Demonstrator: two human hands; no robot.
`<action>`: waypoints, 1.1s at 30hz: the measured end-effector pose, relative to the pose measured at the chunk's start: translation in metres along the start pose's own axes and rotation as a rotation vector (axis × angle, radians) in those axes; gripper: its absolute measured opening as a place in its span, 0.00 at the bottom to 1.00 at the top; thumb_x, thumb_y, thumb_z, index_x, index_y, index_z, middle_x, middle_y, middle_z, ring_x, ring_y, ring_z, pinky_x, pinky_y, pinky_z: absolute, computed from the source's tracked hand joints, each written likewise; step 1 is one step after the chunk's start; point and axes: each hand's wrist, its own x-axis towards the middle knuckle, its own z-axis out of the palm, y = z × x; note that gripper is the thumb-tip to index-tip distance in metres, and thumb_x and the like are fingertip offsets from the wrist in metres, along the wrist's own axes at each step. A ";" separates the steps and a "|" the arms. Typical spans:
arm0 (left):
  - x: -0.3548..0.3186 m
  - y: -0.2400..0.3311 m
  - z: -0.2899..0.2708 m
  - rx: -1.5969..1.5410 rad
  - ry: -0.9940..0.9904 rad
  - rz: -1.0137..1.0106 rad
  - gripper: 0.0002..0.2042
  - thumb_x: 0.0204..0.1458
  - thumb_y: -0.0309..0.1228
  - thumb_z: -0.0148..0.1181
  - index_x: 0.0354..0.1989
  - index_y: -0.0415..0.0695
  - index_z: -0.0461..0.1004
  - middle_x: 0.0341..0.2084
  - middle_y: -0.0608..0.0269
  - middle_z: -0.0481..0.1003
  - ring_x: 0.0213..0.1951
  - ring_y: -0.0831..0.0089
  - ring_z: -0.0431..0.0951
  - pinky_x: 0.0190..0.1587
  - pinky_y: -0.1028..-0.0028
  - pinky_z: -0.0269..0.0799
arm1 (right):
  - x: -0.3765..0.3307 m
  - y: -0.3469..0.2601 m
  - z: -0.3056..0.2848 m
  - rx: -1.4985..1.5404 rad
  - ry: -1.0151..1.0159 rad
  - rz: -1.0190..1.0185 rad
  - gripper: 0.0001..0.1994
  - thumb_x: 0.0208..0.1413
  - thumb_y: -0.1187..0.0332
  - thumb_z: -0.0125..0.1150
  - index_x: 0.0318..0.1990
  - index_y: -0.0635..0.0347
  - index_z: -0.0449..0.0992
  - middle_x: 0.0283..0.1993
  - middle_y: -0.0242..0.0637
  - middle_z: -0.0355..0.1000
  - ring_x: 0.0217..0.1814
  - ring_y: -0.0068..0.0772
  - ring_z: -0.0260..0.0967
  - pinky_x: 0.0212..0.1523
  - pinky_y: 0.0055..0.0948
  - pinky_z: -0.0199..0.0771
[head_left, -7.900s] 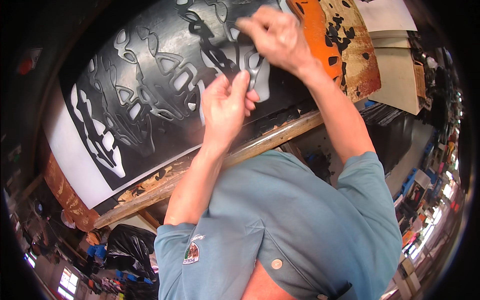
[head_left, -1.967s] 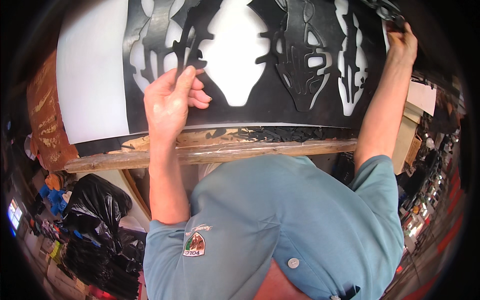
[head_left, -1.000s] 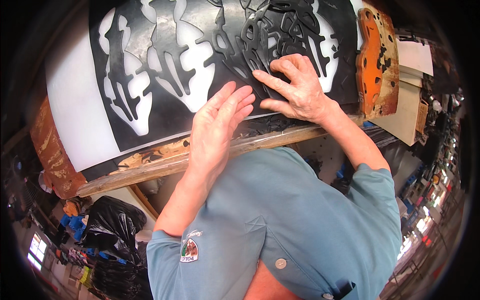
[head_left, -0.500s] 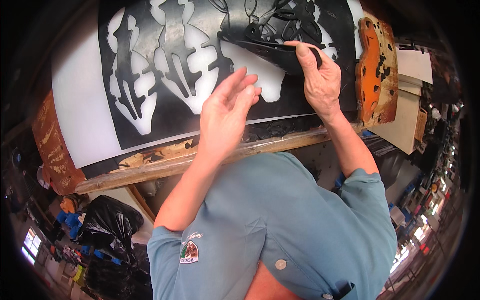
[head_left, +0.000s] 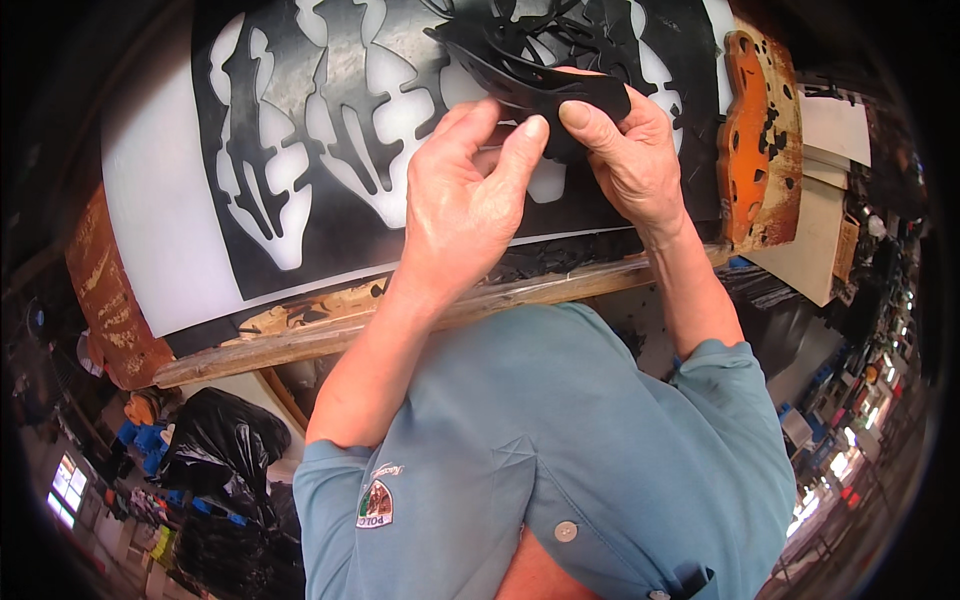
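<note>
While the right hand (head_left: 643, 168) pinches a black cutout (head_left: 530, 84), whether the left hand (head_left: 463, 195) grips it is unclear.

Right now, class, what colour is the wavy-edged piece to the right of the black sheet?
Orange with dark marks; the wavy-edged piece shows best in the head view.

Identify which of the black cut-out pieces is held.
The curved piece with its end pinched by the right hand; no hand grips the tangled pieces behind it.
</note>
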 end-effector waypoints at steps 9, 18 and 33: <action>0.009 -0.010 -0.023 0.175 -0.034 0.006 0.15 0.73 0.35 0.60 0.41 0.33 0.83 0.31 0.68 0.77 0.36 0.82 0.77 0.49 0.70 0.85 | -0.001 0.011 0.006 0.050 0.009 0.054 0.08 0.69 0.68 0.71 0.50 0.62 0.85 0.39 0.27 0.82 0.38 0.15 0.75 0.41 0.20 0.76; 0.007 -0.009 -0.031 -0.345 0.039 -0.118 0.12 0.72 0.29 0.60 0.51 0.29 0.82 0.39 0.55 0.85 0.39 0.72 0.86 0.49 0.71 0.87 | 0.004 0.013 0.013 0.400 0.002 0.114 0.11 0.72 0.72 0.64 0.57 0.64 0.82 0.54 0.34 0.84 0.53 0.23 0.80 0.58 0.29 0.79; 0.009 0.013 -0.032 0.372 -0.035 0.154 0.11 0.72 0.31 0.61 0.49 0.32 0.79 0.34 0.59 0.80 0.35 0.75 0.82 0.41 0.72 0.79 | -0.006 0.003 0.044 -0.005 0.167 -0.131 0.10 0.69 0.69 0.71 0.52 0.66 0.84 0.44 0.29 0.84 0.42 0.15 0.76 0.44 0.21 0.78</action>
